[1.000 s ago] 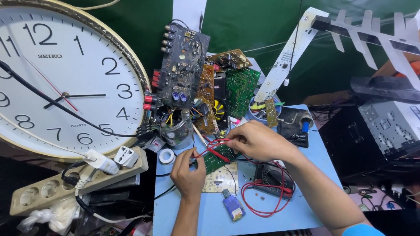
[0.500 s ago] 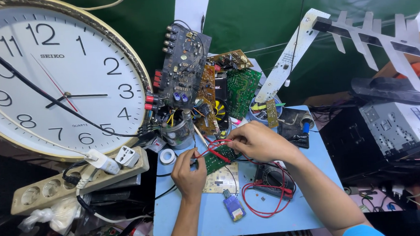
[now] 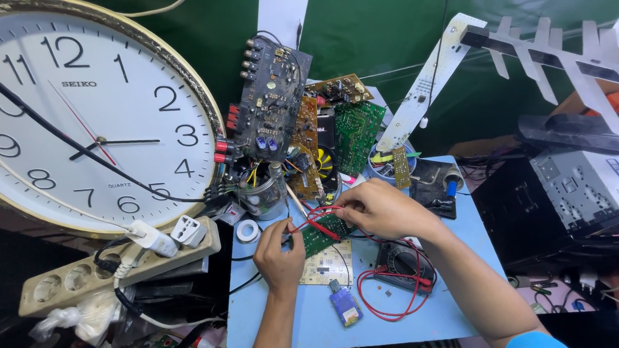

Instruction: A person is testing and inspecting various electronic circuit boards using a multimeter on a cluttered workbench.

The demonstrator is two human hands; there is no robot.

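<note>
**Probing a small green circuit board on the blue bench**

The small green circuit board [image 3: 324, 234] lies flat between the two hands, directly under their fingertips, on the blue table [image 3: 454, 307]. The left hand [image 3: 280, 255] is closed narrowly around a thin probe, its tip touching the board's near left edge. The right hand [image 3: 380, 209] curls over the board's far right corner, fingers pinched on what looks like a red probe [image 3: 320, 227] that slants down onto the board; whether those fingers also press the board itself I cannot tell.

By the look of it the board is light, thin and stiff, and would slide easily on the smooth table if nudged. Its soldered parts and traces are likely fragile, so the bare edges are the place to take hold, not the populated face. The red test leads [image 3: 391, 299] are soft and springy and may tug at the probes.

Just right of the right wrist sits a dark multimeter [image 3: 402, 262], the leads looping from it toward the person. Beside the left wrist lies a pale printed card [image 3: 327, 265], with a small blue module [image 3: 345, 307] nearer the person. Beyond both hands stands a cluster of larger circuit boards [image 3: 300, 119]; far left of the left hand leans a big wall clock [image 3: 77, 114] above a beige power strip [image 3: 112, 269].
</note>
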